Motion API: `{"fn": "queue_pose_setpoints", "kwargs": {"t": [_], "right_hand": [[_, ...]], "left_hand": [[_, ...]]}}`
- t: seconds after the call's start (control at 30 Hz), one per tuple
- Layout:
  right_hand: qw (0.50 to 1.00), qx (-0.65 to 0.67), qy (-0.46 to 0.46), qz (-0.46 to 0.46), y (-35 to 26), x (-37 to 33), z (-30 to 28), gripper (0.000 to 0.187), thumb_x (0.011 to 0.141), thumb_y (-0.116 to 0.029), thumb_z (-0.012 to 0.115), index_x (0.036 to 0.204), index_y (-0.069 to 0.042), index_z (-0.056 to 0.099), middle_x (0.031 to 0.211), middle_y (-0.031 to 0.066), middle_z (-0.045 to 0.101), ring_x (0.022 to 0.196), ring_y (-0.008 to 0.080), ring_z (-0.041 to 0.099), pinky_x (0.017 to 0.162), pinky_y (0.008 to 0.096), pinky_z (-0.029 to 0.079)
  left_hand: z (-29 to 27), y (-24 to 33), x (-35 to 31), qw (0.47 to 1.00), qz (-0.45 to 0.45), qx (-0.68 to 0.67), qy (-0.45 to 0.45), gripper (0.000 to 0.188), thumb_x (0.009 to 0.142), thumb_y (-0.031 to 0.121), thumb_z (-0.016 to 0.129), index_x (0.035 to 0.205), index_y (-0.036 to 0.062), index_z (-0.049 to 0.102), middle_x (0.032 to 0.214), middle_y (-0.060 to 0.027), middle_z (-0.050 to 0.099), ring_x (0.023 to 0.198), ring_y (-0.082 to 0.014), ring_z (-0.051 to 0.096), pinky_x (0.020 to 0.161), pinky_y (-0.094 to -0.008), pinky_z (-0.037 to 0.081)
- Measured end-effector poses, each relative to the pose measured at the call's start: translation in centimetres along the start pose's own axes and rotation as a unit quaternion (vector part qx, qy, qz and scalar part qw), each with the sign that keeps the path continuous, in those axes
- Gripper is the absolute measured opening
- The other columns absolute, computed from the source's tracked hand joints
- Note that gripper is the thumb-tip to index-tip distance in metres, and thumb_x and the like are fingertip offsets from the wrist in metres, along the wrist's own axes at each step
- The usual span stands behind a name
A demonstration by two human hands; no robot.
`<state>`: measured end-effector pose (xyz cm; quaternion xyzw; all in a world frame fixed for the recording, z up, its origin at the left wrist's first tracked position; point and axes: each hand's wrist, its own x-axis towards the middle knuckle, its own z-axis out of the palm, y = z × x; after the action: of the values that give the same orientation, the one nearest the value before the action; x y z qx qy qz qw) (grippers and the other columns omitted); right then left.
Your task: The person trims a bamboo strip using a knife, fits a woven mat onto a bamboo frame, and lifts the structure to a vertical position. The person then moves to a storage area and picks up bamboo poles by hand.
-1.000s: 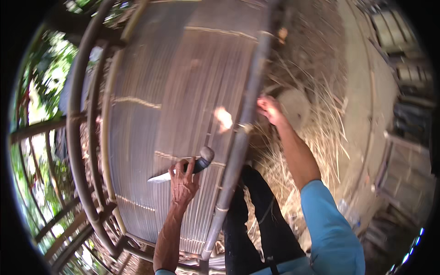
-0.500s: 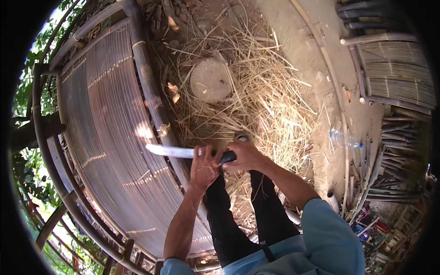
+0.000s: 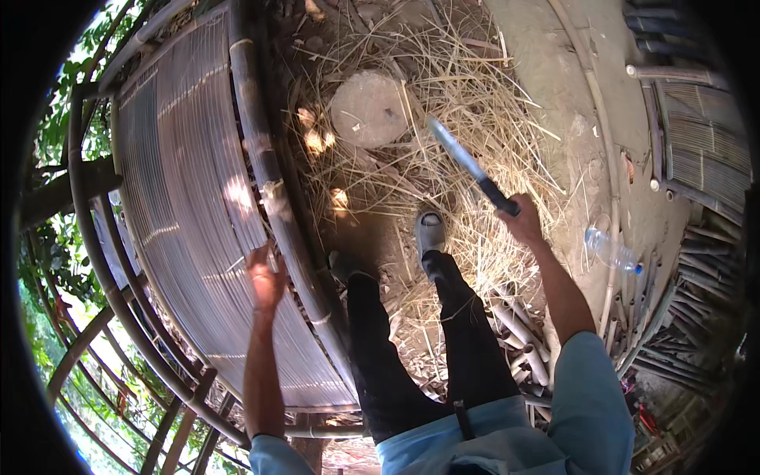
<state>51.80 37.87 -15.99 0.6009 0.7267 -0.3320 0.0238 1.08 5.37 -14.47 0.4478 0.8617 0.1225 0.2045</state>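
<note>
My right hand grips the dark handle of a machete. Its long, pale blade points up and left over the straw. Out to the left, my left hand is at the slatted bamboo bench, close to its dark front pole. The fingers there are bent together. A small thin, pale piece shows beside them, but whatever they pinch is too small to make out. Beyond the blade's tip, a round wooden chopping block stands on the ground.
Loose straw covers the ground around the block. My shoe stands below it. To the right lies a clear plastic bottle with a blue cap. Cut bamboo tubes lie beside my right leg. More bamboo poles are stacked far right.
My hands were together at the machete's handle, its blade pointing left. Now they are apart: the right has swung the machete rightward and up, and the left has moved to the bench.
</note>
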Motion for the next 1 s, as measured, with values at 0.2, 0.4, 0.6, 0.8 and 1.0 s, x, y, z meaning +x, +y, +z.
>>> {"fn": "queue_pose_setpoints", "kwargs": {"t": [0.2,0.4,0.6,0.8,1.0], "right_hand": [[0.990,0.000,0.137,0.036,4.0,4.2,-3.3,0.048,0.072,-0.035,0.086,0.095,0.000,0.064,0.091,0.0151,0.060,0.082,0.0288,0.059,0.076,0.0393,0.048],[0.987,-0.025,0.156,0.014,4.6,7.9,-1.5,0.052,0.079,-0.040,0.079,0.104,0.002,0.062,0.101,0.0227,0.061,0.086,0.0332,0.060,0.083,0.0450,0.046],[0.962,-0.233,0.131,-0.056,17.2,3.0,-5.3,0.083,0.077,-0.043,0.077,0.135,0.007,0.048,0.125,0.0315,0.056,0.115,0.0460,0.054,0.102,0.0510,0.041],[0.958,-0.245,-0.117,-0.092,-2.1,1.1,-1.5,0.028,0.073,-0.032,0.080,0.081,-0.006,0.071,0.080,0.0163,0.070,0.081,0.0338,0.069,0.076,0.0415,0.055],[0.858,-0.282,-0.202,-0.378,-27.9,5.8,9.3,0.026,0.083,-0.025,0.070,0.097,-0.003,0.068,0.092,0.0171,0.070,0.086,0.0331,0.068,0.077,0.0400,0.052]], "left_hand": [[-5.5,-7.5,-8.6,0.995,-0.089,0.034,0.028,0.040,0.084,0.014,0.070,0.122,0.0027,0.061,0.095,-0.0168,0.063,0.088,-0.0341,0.061,0.079,-0.0479,0.048],[-7.1,-11.7,-20.7,0.976,-0.205,0.075,0.004,0.046,0.078,0.012,0.075,0.121,0.0017,0.061,0.083,-0.0171,0.060,0.077,-0.0342,0.060,0.071,-0.0474,0.048],[-4.0,-11.0,-20.0,0.967,-0.243,-0.020,0.077,0.052,0.075,0.014,0.076,0.123,0.0032,0.060,0.085,-0.0188,0.064,0.078,-0.0349,0.064,0.071,-0.0460,0.051],[-10.2,-15.4,-25.0,0.901,-0.418,-0.032,0.109,0.054,0.080,0.024,0.071,0.129,0.0057,0.058,0.099,-0.0205,0.068,0.099,-0.0380,0.064,0.087,-0.0486,0.052],[-15.7,-23.7,-21.4,0.847,-0.454,-0.137,0.238,0.051,0.081,0.030,0.071,0.125,0.0046,0.062,0.118,-0.0259,0.063,0.112,-0.0430,0.059,0.096,-0.0492,0.048]]}}
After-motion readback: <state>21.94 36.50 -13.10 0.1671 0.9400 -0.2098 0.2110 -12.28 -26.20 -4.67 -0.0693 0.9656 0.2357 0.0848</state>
